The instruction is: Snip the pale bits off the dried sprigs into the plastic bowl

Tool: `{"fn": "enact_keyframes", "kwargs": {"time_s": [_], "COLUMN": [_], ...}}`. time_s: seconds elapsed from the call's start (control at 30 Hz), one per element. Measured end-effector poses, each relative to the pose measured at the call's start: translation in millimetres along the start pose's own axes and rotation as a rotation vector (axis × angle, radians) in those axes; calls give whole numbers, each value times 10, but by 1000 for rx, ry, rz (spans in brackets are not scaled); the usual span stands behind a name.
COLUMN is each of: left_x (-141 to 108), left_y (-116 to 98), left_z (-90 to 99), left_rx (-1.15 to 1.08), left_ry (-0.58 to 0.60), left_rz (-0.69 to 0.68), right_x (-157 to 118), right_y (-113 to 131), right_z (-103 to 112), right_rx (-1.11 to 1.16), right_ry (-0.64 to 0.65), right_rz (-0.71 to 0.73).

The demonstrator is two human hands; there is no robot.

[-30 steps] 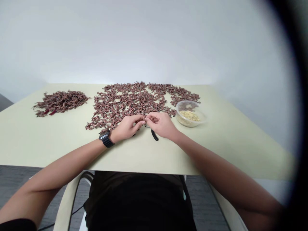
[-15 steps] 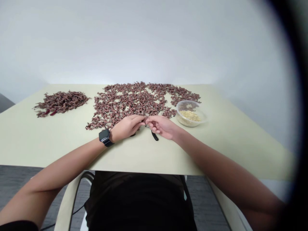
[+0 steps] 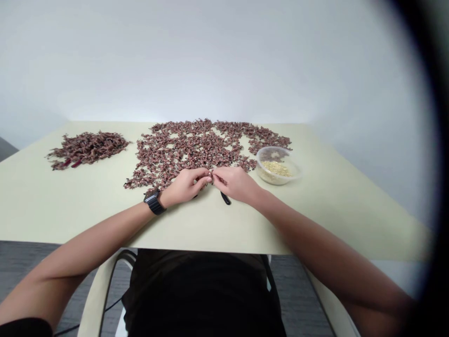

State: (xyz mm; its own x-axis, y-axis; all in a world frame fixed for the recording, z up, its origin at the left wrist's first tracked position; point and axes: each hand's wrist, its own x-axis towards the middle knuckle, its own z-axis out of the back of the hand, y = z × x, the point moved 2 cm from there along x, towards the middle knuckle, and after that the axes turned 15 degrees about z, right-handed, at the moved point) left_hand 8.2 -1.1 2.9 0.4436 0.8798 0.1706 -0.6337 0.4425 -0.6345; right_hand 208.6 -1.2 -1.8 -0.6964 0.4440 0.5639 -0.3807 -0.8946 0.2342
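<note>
My left hand (image 3: 187, 186), with a dark watch (image 3: 154, 201) on its wrist, pinches thumb against forefinger at the near edge of a wide spread of dried reddish-brown pieces (image 3: 189, 145). My right hand (image 3: 239, 183) is closed, its fingertips meeting those of the left. Between them shows a small reddish-brown dried piece (image 3: 211, 173), mostly hidden by the fingers. Beneath the hands lies a tool with black handles (image 3: 225, 198), its upper part covered.
A clear round plastic tub (image 3: 279, 179) holding yellowish bits (image 3: 275, 169) stands right of my right hand. Farther left on the pale yellow table (image 3: 315, 206) is a heap of longer dried reddish-brown pieces (image 3: 93, 147). A wall (image 3: 196, 61) rises behind.
My right hand has turned, so its back now faces up and its curled fingers are less visible. The left hand has barely moved, staying at the same spot.
</note>
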Motion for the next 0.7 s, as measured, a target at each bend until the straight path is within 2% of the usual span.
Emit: {"fn": "enact_keyframes", "kwargs": {"time_s": [0.1, 0.23, 0.3, 0.33, 0.4, 0.5, 0.6, 0.7], "left_x": [-5, 6, 21, 30, 47, 66, 84, 116], "left_y": [13, 60, 86, 96, 109, 114, 137, 213], "left_z": [-1, 11, 19, 25, 43, 75, 96, 79], "left_rx": [43, 146, 181, 188, 185, 140, 40, -187], "left_ry": [-8, -52, -74, -91, -135, -182, -208, -203], "left_rz": [-33, -134, -150, -137, -88, -13, 68, 182], "right_x": [2, 12, 10, 4, -18, -71, -88, -62], "right_y": [30, -2, -49, -76, -123, -132, -69, 27], "right_z": [-35, -96, -86, -60, 15, 67, 89, 120], "right_rx": [103, 547, 661, 599, 287, -78, -264, -299], "right_ry": [-53, -90, -60, -40, -1, 208, 375, 520], "right_rz": [-101, -408, -481, -478, -429, -391, -383, -407]}}
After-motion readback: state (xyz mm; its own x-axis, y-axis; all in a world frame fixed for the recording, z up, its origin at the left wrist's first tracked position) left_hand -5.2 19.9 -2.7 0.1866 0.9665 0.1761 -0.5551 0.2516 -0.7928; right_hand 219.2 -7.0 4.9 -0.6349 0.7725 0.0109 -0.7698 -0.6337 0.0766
